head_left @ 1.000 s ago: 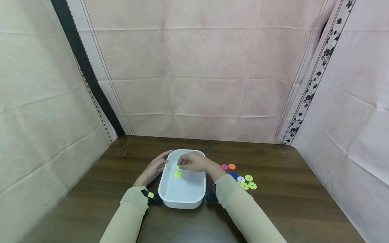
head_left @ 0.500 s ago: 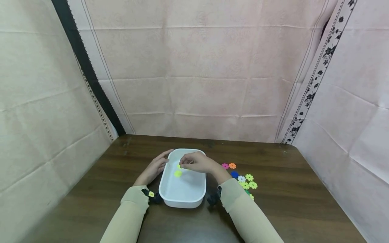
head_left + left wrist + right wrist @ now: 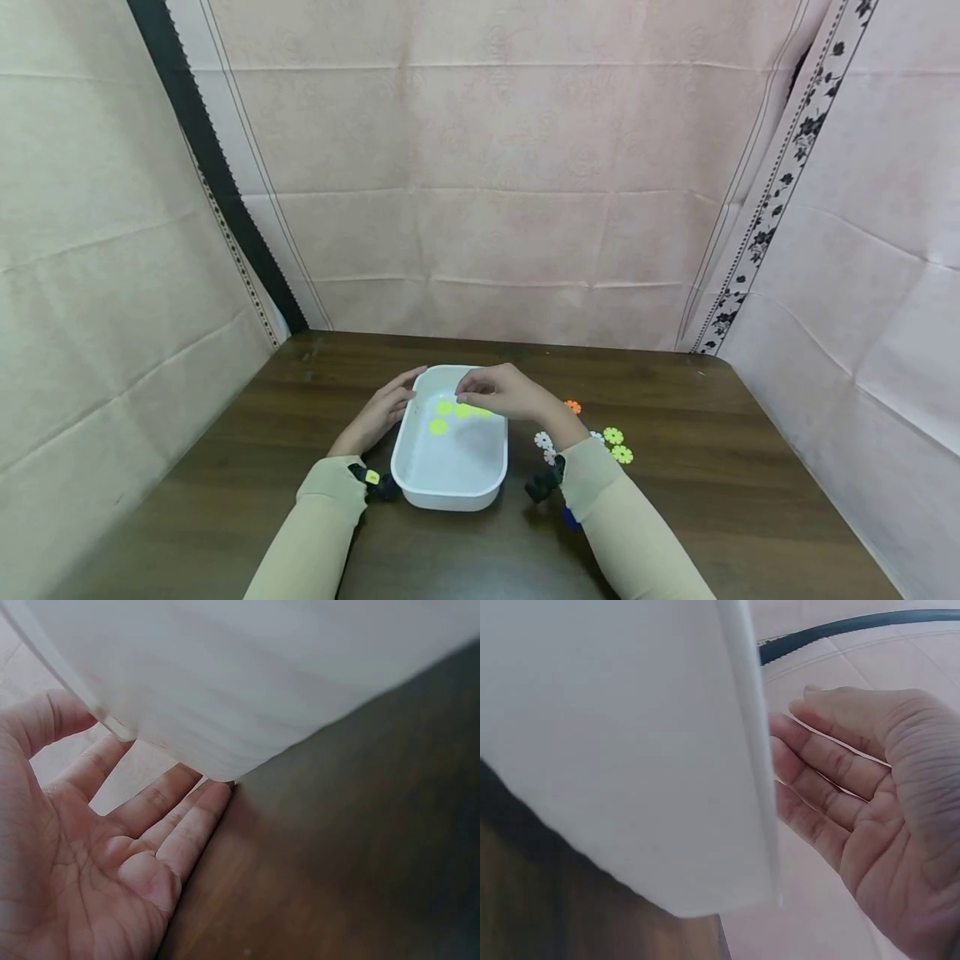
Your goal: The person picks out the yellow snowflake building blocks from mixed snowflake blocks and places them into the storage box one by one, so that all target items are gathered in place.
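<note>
A white rectangular tray [image 3: 450, 467] stands on the table, with several small yellow-green pieces [image 3: 438, 427] lying on its floor toward the far end. My left hand [image 3: 380, 419] rests against the tray's left side. In the left wrist view, its fingers [image 3: 196, 825] lie along the outer wall, with the thumb near the rim. Over the far right of the tray hovers my right hand [image 3: 510, 393], fingers loosely bent. The right wrist view shows nothing between thumb and fingertips, though the tray's wall [image 3: 630, 765] partly hides the fingers.
Right of the tray, flower-shaped pieces lie on the dark wooden table [image 3: 720, 492]: an orange one [image 3: 573, 407], white ones [image 3: 543, 440], yellow-green ones [image 3: 622, 454] and a blue piece [image 3: 570, 517]. My right forearm hides part of this group. Pale cloth surrounds the table.
My right hand has moved to the right and away from the yellow-green pieces, uncovering more of them. Its forearm now covers the pink flower piece. The left hand and tray stay put.
</note>
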A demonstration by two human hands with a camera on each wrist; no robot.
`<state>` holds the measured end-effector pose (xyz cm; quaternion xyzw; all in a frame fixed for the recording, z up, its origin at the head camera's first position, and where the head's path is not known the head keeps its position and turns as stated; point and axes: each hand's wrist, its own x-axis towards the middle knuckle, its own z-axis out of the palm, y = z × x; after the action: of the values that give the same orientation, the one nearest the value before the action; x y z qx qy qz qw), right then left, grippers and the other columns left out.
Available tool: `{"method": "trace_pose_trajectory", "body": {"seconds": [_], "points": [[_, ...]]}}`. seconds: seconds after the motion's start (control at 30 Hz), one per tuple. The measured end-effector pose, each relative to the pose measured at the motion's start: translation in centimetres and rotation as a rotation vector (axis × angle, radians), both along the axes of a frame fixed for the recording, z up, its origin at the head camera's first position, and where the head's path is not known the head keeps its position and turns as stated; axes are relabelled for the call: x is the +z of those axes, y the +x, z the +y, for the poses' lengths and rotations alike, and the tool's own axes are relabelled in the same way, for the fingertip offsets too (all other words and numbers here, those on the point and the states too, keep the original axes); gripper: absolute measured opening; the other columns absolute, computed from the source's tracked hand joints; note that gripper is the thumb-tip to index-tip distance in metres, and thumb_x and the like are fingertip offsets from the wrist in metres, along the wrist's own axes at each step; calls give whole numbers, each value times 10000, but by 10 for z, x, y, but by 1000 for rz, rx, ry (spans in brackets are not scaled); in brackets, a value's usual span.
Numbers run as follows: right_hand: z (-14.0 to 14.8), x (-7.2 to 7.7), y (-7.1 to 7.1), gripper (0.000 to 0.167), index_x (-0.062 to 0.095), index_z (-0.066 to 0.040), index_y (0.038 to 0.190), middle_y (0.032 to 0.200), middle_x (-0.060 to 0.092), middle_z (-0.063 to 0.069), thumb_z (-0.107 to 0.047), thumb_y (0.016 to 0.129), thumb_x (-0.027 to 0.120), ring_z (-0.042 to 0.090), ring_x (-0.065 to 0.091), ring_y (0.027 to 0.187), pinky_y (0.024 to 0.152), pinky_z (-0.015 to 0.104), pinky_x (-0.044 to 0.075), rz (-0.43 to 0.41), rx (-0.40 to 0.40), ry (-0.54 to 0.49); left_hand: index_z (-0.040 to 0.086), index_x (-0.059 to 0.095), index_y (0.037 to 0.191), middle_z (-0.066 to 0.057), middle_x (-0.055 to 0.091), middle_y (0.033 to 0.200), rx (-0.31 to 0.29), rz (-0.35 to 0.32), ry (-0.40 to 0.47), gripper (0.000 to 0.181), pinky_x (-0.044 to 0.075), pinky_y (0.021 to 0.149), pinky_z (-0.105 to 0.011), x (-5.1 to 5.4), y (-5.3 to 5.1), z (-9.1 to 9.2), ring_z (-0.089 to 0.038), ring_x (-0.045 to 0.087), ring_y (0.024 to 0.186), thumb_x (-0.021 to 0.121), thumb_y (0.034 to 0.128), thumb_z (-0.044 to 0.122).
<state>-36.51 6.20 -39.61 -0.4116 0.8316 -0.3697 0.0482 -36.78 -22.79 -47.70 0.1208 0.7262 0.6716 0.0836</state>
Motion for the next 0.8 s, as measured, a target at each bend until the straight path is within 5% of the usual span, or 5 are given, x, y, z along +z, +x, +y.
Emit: {"method": "trace_pose_trajectory", "body": {"seconds": [0.5, 0.8], "points": [[47, 1, -3, 286, 730, -135, 1152, 1033, 728, -104, -354, 983, 656, 67, 673, 953, 870, 304, 563, 15, -63, -8, 273, 449, 1514, 13, 385, 1563, 11, 16, 14, 504, 398, 1113, -423, 0, -3, 0, -229, 495, 1353, 507, 1015, 229], [87, -2, 1, 218, 726, -233, 1129, 1075, 721, -20, -372, 971, 669, 264, 670, 998, 855, 362, 570, -48, -134, -15, 264, 436, 1524, 4, 363, 1580, 3, 10, 1, 503, 372, 1130, -446, -1, -3, 0, -235, 461, 1382, 490, 1026, 216]]}}
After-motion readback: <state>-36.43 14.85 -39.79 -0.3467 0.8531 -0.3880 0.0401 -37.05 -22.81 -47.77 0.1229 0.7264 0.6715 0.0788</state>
